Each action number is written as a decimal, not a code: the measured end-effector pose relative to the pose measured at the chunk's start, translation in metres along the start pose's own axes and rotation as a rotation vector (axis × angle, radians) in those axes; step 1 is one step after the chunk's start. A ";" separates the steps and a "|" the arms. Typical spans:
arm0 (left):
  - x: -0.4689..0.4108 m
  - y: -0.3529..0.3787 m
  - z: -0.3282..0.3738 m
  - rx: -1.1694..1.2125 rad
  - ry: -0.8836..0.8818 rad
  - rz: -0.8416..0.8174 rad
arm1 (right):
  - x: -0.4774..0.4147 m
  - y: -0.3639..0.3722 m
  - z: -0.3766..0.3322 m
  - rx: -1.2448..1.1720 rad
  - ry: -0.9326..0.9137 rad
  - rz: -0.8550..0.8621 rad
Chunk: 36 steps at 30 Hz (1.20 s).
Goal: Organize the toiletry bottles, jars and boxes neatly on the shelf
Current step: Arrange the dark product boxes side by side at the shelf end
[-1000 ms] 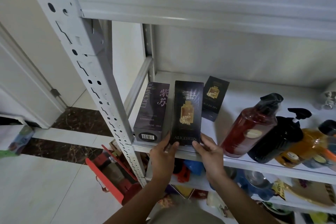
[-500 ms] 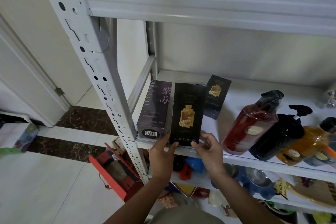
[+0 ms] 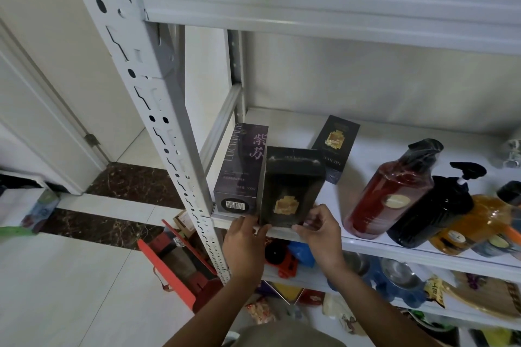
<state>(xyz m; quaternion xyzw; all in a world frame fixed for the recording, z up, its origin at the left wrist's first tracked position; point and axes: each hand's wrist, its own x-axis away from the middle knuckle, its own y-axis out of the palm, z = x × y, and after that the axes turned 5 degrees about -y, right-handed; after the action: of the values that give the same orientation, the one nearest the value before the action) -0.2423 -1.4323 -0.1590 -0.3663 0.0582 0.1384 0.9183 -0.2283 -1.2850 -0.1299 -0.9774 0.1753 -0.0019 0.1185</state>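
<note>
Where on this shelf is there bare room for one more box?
Bare shelf lies between the held black box and the red bottle, and along the back wall right of the small black box. Crowded: the left front corner with the purple box, and the right, where the pump bottle and amber bottle huddle.

Smeared box, clipped edges

The black box, gripped between the left hand and the right hand, is motion-blurred. Its lettering is unreadable and its bottom edge is hidden behind their fingers. Beyond the right hand it covers the lower left corner of the small black box. Far right of that hand, the amber bottle runs off frame. The fine print on the purple box is too small to read.
</note>
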 end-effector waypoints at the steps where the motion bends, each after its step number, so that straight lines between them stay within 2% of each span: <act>1: 0.000 0.000 0.000 -0.002 0.000 0.003 | -0.001 0.001 -0.001 0.003 -0.004 0.001; 6: -0.001 0.001 -0.001 -0.002 0.022 -0.015 | -0.005 0.000 -0.002 0.000 -0.020 -0.019; 11: -0.001 -0.005 -0.006 0.019 0.004 -0.027 | -0.008 -0.004 -0.002 -0.010 -0.009 -0.115; 16: -0.008 -0.025 0.003 0.213 0.166 -0.020 | -0.015 -0.004 -0.002 0.041 -0.030 -0.146; 20: -0.030 -0.050 0.030 0.375 0.210 -0.018 | -0.018 -0.004 -0.004 0.040 -0.040 -0.120; 23: -0.051 -0.066 0.051 0.451 0.267 -0.171 | -0.018 -0.005 -0.007 0.016 -0.053 -0.140; 27: -0.072 -0.076 0.075 0.572 0.207 -0.570 | -0.016 -0.002 -0.009 0.006 -0.087 -0.109; 36: -0.101 -0.078 0.081 0.519 0.160 -0.635 | -0.012 0.006 -0.010 0.030 -0.080 -0.035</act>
<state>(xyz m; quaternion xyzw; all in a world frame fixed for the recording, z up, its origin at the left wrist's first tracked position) -0.3151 -1.4519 -0.0277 -0.1322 0.0466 -0.1997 0.9698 -0.2417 -1.2888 -0.1215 -0.9777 0.1530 0.0326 0.1401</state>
